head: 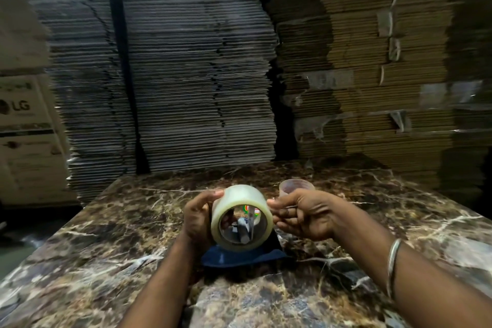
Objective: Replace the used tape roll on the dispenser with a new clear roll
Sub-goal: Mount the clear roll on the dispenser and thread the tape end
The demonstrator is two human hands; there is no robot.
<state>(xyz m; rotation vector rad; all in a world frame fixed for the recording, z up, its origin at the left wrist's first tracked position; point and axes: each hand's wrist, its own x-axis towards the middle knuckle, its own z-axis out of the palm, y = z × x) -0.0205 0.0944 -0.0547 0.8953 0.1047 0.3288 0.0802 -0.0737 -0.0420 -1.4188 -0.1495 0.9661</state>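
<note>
A thick clear tape roll [241, 198] is held on its side in the middle of the view, its open core facing me. My left hand [198, 217] grips its left side. My right hand [303, 214] pinches at the roll's right edge with thumb and fingers; whether it holds a tape end I cannot tell. Under the roll lies the dark blue dispenser [239, 257] on the marble table [106, 242]; metal dispenser parts show through the core. The used, nearly bare roll core [295, 186] stands on the table just behind my right hand.
Tall stacks of flattened cardboard [186, 74] rise right behind the table's far edge. Printed cartons [24, 138] stand at the left. A metal bangle [392, 261] circles my right wrist.
</note>
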